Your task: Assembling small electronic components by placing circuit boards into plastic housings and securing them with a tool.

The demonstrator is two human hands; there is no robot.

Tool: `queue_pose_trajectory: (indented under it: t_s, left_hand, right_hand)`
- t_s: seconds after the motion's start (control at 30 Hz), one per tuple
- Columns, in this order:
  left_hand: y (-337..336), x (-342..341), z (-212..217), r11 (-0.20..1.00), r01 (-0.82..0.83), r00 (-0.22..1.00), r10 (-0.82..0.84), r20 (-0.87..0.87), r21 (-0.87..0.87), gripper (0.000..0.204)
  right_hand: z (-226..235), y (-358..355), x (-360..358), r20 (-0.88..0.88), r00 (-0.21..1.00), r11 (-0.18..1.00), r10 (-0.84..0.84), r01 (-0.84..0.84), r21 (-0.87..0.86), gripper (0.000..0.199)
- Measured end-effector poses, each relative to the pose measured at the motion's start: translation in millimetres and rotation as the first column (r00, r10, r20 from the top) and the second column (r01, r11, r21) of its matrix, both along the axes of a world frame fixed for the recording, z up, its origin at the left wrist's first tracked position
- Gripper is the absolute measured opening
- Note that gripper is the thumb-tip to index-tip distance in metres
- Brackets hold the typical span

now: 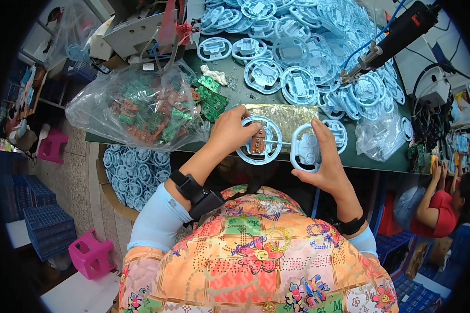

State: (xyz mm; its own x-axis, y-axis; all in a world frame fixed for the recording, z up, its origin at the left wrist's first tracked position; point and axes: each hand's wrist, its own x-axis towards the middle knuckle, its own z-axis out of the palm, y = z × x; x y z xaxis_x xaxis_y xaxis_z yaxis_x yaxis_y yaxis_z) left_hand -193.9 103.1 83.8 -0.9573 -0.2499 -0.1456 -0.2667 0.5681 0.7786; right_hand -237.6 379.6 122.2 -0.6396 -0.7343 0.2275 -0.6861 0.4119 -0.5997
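Observation:
My left hand (228,131) is closed on the rim of a light blue plastic toy steering wheel half (269,136), its thumb near a brown circuit board (257,144) set inside. In my right hand (328,164), between thumb and fingers, a second light blue steering wheel piece (306,148) is held upright, apart from the first. Both are at the table's front edge, by a pad wrapped in shiny yellowish film (287,113). Just behind my right fingers, another blue wheel piece (340,136) lies at the edge.
A big pile of blue wheel pieces (303,52) covers the back of the green table (230,58). Left stands a clear bag of circuit boards (151,107). A black screwdriver-like tool (397,39) hangs at right. A box of wheel pieces (136,169) sits below; a person in red (441,211) works at right.

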Motion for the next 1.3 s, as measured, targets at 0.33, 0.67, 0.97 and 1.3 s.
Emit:
queue_pose_trajectory:
  t_s: [0.33, 0.67, 0.97, 1.3]
  left_hand:
    - [-2, -1, -15, 0.997, -0.047, 0.997, 0.051, -0.059, 0.062, 0.045]
    - [12, 15, 8, 1.0, 0.009, 1.0, -0.009, -0.025, 0.01, 0.065]
    - [-5, 27, 4, 0.997, -0.037, 0.994, 0.044, -0.1, 0.069, 0.063]
    - [-13, 58, 1, 0.727, -0.095, 0.989, -0.009, 0.148, 0.68, 0.036]
  right_hand:
    - [1, -9, -4, 0.014, 1.0, 1.0, 0.023, -0.023, -0.004, 0.111]
    - [2, -20, -4, 0.017, 0.999, 0.999, 0.032, -0.032, 0.017, 0.11]
    - [10, -31, -7, 0.011, 0.998, 0.998, 0.055, -0.055, 0.006, 0.109]
    - [5, -89, -1, -0.026, 0.96, 0.96, 0.279, -0.278, 0.029, 0.108]
